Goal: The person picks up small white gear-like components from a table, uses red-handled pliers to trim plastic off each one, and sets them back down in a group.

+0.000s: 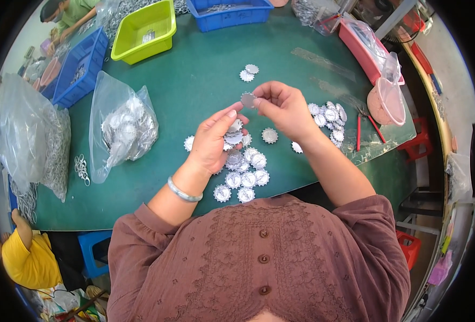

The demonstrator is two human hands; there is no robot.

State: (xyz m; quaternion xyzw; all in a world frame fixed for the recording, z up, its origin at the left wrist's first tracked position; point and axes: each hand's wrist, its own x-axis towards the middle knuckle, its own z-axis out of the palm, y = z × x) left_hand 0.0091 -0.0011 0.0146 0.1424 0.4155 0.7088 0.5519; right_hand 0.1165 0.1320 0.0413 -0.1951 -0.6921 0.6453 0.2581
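Note:
My right hand [285, 110] pinches one silvery toothed disc [248, 100], shaped like a flattened bottle cap, between thumb and fingertips. Just left of it, my left hand [210, 140] is curled palm up around several similar discs [233, 138], its fingertips close to the pinched one. Printed discs [247, 179] lie in a loose pile below my left hand, near the table edge. A single disc [269, 135] rests apart between my forearms. Another heap of discs [331, 119] sits right of my right wrist, and a few discs [248, 73] lie beyond my hands.
On the green table [194, 59], a clear bag of discs [127, 129] and a large bag of metal rings [55, 145] stand left. Loose rings [81, 169] lie between them. Blue [229, 17] and yellow-green trays [146, 35] stand far; red-handled pliers [369, 126] and a pink basket [386, 102] are right. Other people sit left.

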